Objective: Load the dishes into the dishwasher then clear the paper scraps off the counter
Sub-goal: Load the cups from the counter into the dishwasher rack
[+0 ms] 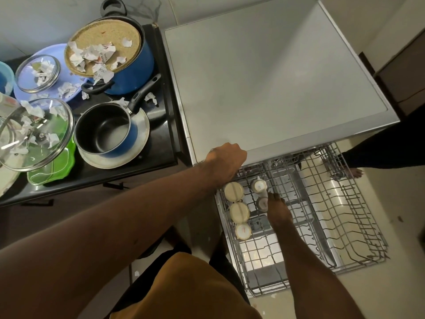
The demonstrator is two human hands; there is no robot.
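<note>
left grip [226,162]: knuckles up at the dishwasher [276,88] top's front edge, fingers curled down toward the rack [296,217]. What they hold is hidden, can't tell.
right grip [277,208]: down in the rack, fingertips [271,195] at the grey cup [262,203]. Grasping or only touching, can't tell.
white cup [258,184]: just beyond the grey cup, between the two grips.
cream cups [239,212]: three, upside down, in a row left of the right grip. The first sits just below the left grip.
scraps [92,54]: well left of the left grip, on the desk [165,139], heaped on the mat over the pot [135,72] and on the lids [38,72].
saucepan [103,130]: on a plate, left of the left grip.
</note>
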